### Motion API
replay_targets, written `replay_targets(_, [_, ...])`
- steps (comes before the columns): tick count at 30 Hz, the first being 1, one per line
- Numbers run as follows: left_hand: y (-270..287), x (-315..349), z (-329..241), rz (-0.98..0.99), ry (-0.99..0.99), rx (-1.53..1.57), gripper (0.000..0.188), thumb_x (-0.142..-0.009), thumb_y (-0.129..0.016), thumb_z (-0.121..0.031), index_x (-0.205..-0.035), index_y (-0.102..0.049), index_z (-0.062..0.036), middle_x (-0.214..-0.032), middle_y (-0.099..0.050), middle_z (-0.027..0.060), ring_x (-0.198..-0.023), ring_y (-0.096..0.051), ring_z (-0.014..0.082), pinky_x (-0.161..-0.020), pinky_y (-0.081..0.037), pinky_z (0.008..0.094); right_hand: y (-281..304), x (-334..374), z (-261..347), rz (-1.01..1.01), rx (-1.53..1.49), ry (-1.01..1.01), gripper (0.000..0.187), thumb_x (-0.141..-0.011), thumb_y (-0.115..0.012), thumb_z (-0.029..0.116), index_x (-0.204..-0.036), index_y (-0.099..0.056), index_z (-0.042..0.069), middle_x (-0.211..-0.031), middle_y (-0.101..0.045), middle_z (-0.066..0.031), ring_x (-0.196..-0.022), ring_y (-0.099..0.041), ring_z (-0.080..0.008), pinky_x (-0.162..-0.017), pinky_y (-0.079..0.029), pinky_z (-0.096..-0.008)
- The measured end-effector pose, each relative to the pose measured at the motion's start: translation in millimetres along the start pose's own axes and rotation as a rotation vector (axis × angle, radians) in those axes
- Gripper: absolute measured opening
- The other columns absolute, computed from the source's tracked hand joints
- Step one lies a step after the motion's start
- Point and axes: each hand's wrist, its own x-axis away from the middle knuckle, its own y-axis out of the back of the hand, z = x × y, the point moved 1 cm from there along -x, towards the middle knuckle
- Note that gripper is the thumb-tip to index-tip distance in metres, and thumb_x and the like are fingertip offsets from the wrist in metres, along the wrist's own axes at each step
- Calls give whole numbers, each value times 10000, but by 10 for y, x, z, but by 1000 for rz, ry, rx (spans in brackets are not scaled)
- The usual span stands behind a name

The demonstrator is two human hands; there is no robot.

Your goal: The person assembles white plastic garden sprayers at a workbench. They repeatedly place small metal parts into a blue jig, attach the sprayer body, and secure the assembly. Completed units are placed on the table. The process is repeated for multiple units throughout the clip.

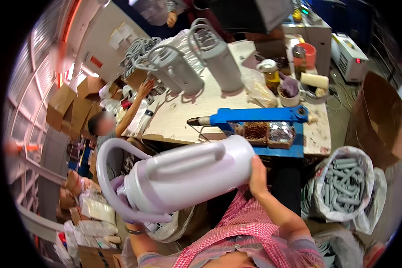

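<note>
At centre frame, one white insulated jug [187, 176] with a lilac carrying loop, lying tilted on its side; the right hand [257, 175] is cupped against its base, the left hand [130, 213] is mostly hidden under its lidded end, grip not discernible. Upper centre: worn table [201, 111] bearing two grey jugs [210, 60] and a blue lever press [259, 117]; lower right, a sack of grey handles [344, 183].
</note>
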Motion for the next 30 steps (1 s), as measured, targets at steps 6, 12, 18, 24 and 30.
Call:
replay_targets(6, [412,-1118,-377,309,-539,-603,354,-821,-582,-145,-1111,-646,48,-1045,-651,196,-963,-618,348,-882,-484,437,-872,-347,-812,446,136,-161,478,-985,-591,303,-1351,-518,5,-1226,-595,-149,-1104,-584,-217,-988,-439,-319])
replay_targets(12, [284,-2570,1330,316,-721,-782,358,-807,-725,-133,-1143,-645,-39,-984,-675,135,-874,-664,280,-796,-521,402,-807,-371,326,976,362,-149,368,-971,-619,181,-1297,-554,22,-1224,-550,-110,-1099,-609,-205,-948,-505,-317])
replay_targets(18, [-1051,-3579,2620,311,130,-1003,581,-791,-601,-587,-1019,-732,-68,-961,-709,206,-919,-685,339,-835,-525,413,-877,-1011,1398,1043,685,208,348,-916,-683,174,-1224,-606,31,-1165,-616,-116,-1075,-624,-236,-929,-496,-351])
replay_targets(24, [-1649,-3799,3184,438,413,-1173,752,-812,-489,-697,-1304,-607,-140,-1289,-619,188,-1175,-609,327,-970,-484,439,-1222,-2929,1388,621,945,385,381,-916,-663,239,-1233,-608,34,-1179,-608,-165,-1091,-607,-288,-935,-492,-370])
replay_targets(30, [-1732,-3780,3329,309,257,-1162,815,-876,-421,-725,-1430,-475,-130,-1406,-507,209,-1309,-477,365,-1071,-384,452,-1842,-5064,855,143,1436,852,511,-859,-669,403,-1229,-629,53,-1360,-481,-308,-1136,-584,-369,-964,-469,-422])
